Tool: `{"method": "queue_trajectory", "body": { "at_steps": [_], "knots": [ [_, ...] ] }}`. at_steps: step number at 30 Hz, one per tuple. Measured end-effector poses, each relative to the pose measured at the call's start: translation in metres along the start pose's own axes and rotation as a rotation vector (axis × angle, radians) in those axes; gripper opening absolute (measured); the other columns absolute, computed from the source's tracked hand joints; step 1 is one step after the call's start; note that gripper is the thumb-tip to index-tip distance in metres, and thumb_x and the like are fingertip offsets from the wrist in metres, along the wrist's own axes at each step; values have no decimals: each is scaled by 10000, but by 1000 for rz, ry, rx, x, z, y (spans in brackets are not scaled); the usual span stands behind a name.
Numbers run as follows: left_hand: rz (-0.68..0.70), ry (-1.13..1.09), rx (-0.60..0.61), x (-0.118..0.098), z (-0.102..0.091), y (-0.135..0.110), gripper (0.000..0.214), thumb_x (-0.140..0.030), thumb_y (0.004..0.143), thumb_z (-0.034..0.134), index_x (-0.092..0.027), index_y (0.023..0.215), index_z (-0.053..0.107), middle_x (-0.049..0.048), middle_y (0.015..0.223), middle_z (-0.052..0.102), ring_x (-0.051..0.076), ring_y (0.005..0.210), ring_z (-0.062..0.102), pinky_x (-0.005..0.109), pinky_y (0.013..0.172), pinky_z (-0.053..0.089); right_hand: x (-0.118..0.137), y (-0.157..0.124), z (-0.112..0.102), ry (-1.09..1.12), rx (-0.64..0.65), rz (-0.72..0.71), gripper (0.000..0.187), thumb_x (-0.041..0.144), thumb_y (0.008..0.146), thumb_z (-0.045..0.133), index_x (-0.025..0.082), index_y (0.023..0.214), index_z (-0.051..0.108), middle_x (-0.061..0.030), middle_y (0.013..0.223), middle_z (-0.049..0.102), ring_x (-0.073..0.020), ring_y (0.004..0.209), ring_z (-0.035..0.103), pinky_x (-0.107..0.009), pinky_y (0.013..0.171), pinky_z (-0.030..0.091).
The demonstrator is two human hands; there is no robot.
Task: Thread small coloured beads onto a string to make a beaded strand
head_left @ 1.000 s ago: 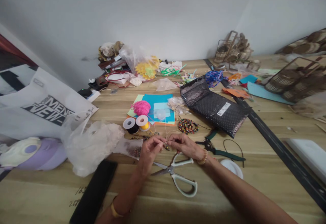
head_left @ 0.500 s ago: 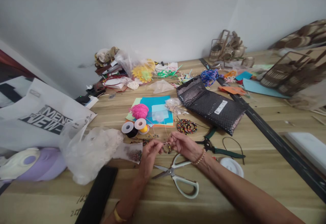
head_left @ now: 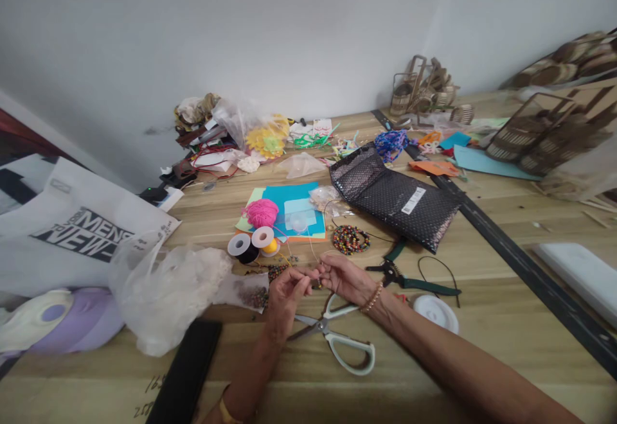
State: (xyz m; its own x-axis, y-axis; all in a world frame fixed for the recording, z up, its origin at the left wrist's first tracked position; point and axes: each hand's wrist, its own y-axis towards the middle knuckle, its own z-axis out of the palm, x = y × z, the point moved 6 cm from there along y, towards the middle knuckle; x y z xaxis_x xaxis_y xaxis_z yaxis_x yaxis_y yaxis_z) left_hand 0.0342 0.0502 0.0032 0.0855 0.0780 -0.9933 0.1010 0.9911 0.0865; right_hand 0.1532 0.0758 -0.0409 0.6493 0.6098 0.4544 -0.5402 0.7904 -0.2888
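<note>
My left hand [head_left: 288, 295] and my right hand [head_left: 343, 277] meet above the table, fingers pinched on a thin cord [head_left: 311, 243]. Its pale strand rises from my fingertips toward the blue paper. A few small beads [head_left: 317, 285] show just under the right fingers, mostly hidden. Below the hands lie open scissors [head_left: 351, 337] with white handles. A coil of multicoloured beads [head_left: 351, 239] rests beyond my right hand. To the left of my left hand is a clear bag of beads [head_left: 248, 291].
Thread spools [head_left: 240, 245] and pink yarn [head_left: 261, 212] stand near blue paper [head_left: 308, 191]. Green-handled pliers [head_left: 427, 286], a white round lid [head_left: 436, 315] and a black bubble mailer [head_left: 400, 199] lie right. A plastic bag [head_left: 168, 295] and black case [head_left: 186, 372] sit left.
My hands have come closer together, and the left fingers have turned over the cord. The beads below are now more hidden. The whole view has shifted slightly.
</note>
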Motion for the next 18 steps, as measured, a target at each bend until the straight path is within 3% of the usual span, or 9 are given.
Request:
{"method": "queue_trajectory", "body": {
  "at_steps": [3,10,18],
  "knots": [
    [-7,-31,34,0,1,-1,165,-282,817,623,-156,710,617,36,837,667,107,596,525,249,624,435,-1,0,2,-5,19,14,201,246,754,739,118,673,607,-12,602,669,-87,514,636,-155,495,522],
    [-53,59,62,-11,5,-1,197,-311,808,623,-146,702,644,27,699,625,145,657,550,258,662,441,2,-2,8,-76,81,-60,297,325,730,771,129,637,568,4,570,632,-86,506,613,-171,503,520],
    [-115,42,91,-9,8,0,201,-301,808,607,-143,687,634,20,648,612,142,628,547,255,642,439,7,-5,10,-197,38,-126,345,373,705,780,128,610,556,19,517,593,-82,434,558,-193,462,487]
  ]
}}
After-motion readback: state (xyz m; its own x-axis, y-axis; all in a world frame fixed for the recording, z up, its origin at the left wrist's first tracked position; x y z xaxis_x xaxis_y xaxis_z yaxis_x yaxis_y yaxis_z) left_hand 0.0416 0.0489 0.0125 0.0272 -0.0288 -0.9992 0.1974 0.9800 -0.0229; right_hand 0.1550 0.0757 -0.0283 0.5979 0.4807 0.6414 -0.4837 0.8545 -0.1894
